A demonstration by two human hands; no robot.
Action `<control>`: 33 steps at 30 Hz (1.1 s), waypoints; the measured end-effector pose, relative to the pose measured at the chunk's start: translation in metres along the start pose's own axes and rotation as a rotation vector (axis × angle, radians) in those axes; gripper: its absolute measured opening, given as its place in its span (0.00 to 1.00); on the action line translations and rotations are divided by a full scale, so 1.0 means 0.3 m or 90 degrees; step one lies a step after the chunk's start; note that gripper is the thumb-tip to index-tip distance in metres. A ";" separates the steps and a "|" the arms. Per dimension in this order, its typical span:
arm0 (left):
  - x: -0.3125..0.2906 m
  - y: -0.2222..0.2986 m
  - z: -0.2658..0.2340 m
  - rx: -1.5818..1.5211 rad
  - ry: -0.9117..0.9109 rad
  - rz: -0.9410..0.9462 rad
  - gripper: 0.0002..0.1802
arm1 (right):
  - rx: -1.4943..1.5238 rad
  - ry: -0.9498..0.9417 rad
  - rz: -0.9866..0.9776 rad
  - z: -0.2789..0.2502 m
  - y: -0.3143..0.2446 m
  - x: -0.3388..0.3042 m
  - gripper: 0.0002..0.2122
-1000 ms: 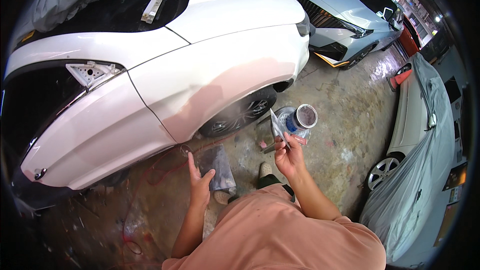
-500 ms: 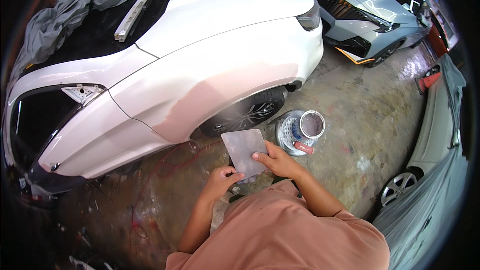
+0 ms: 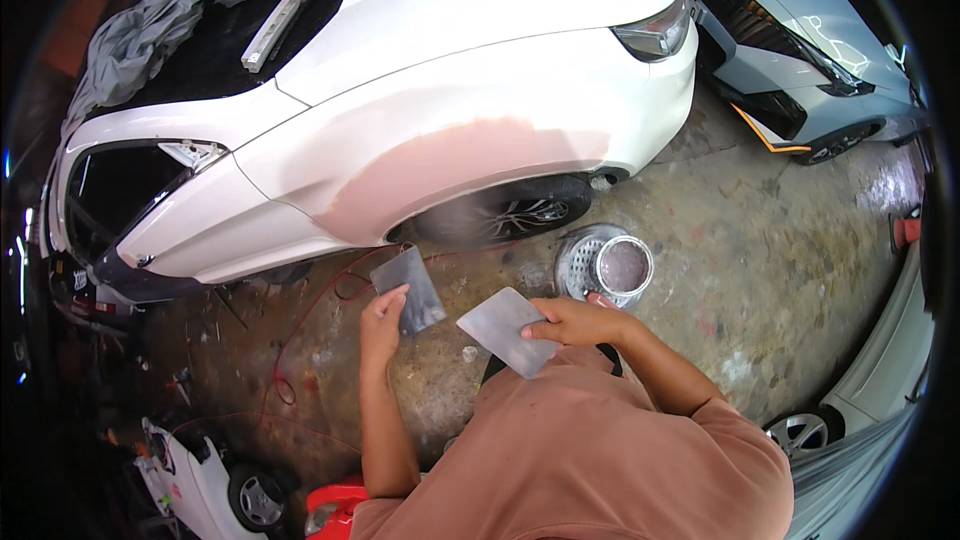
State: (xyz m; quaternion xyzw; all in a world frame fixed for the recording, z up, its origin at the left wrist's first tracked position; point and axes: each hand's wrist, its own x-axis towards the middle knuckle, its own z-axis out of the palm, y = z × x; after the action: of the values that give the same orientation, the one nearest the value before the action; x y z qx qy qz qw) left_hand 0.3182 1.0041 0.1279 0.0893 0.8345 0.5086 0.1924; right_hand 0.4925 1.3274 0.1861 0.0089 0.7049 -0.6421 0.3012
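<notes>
The left hand [image 3: 381,325] is pinching the dark sheet [image 3: 413,292] by its near edge, thumb against fingers, and the right hand [image 3: 575,322] is clamping the pale sheet [image 3: 503,330] between thumb and fingers, its blade sticking out toward the left. Both sheets are hanging between the hands, apart from each other. The open tin [image 3: 650,268] is standing on the stool [image 3: 574,266], just beyond the right hand, so a careless outward swing could be tipping it. The pale sheet is hanging low near the shirt [image 3: 620,440]; any wet paste could be smearing there. The hose [image 3: 276,375] is snaking along the floor, left of the left hand, inviting a stumble. A loose pinch could be letting the dark sheet slip.
</notes>
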 end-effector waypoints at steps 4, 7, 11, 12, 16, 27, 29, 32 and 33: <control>-0.077 -0.220 0.165 0.409 -0.146 0.040 0.29 | 0.031 0.092 -0.069 0.015 0.137 0.007 0.24; -0.325 -0.773 0.413 0.605 -0.214 -0.053 0.43 | 0.064 0.113 -0.091 -0.026 0.078 -0.022 0.24; -0.537 -0.980 0.598 0.480 -0.419 -0.239 0.47 | 0.089 0.168 -0.108 -0.088 0.136 -0.025 0.22; -0.501 -0.918 0.581 0.464 -0.486 -0.292 0.47 | 0.109 0.219 -0.103 -0.094 0.168 -0.039 0.21; -0.474 -0.697 0.474 0.419 -0.611 -0.458 0.48 | 0.135 0.225 -0.072 -0.065 0.186 -0.044 0.21; -0.630 -0.940 0.438 0.396 -0.441 -0.440 0.43 | 0.101 0.187 -0.063 -0.037 0.190 -0.026 0.21; -0.619 -0.951 0.455 0.397 -0.443 -0.445 0.43 | 0.073 0.177 -0.076 -0.041 0.194 -0.012 0.21; -0.556 -0.924 0.453 0.409 -0.428 -0.420 0.42 | 0.067 0.174 -0.078 -0.054 0.180 -0.024 0.20; -0.530 -0.893 0.448 0.409 -0.419 -0.407 0.42 | 0.066 0.168 -0.076 -0.052 0.167 -0.028 0.20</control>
State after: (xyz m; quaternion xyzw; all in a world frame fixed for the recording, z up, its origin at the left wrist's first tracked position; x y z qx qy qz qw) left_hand 0.5309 0.9336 -0.1269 0.0399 0.8289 0.0902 0.5506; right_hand 0.5129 1.3534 0.1445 0.0668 0.7037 -0.6875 0.1665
